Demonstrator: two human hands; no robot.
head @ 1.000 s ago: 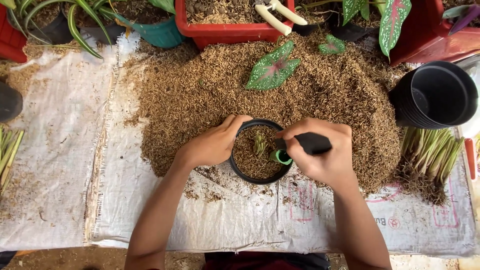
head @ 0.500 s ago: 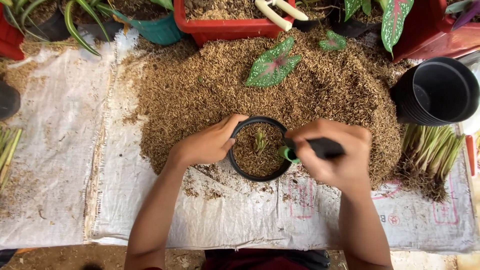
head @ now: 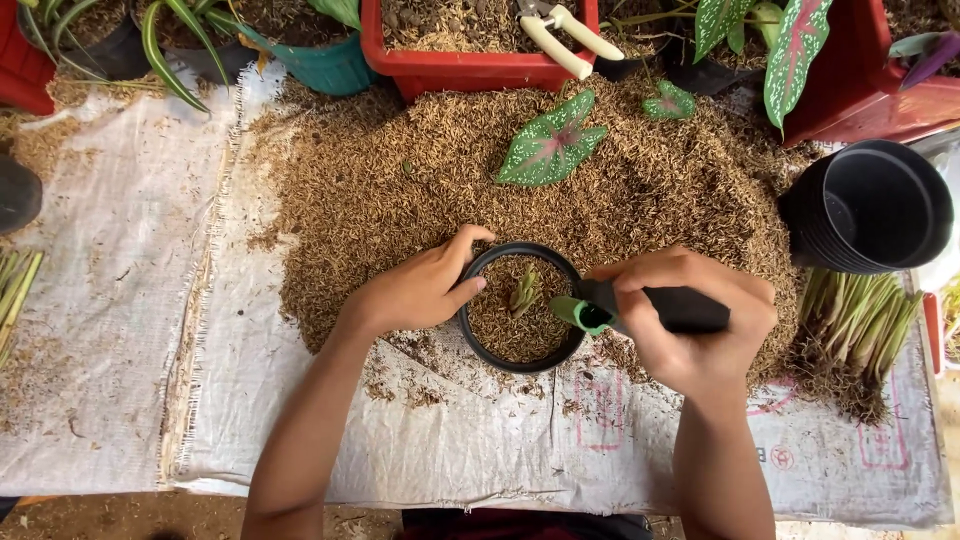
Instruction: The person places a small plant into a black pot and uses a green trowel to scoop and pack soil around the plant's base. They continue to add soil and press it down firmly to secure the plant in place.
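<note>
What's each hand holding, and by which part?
Right hand grips a green-tipped tool by its black handle. Left hand holds the small black pot by its rim.

Soft even daylight; sharp focus

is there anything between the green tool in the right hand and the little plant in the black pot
Nothing visible stands in the way. The tool's green tip sits at the pot's right rim, and only loose husk mix lies between it and the small plant. The left hand grips the opposite rim, clear of that path. The right hand holds the tool's dark handle.
</note>
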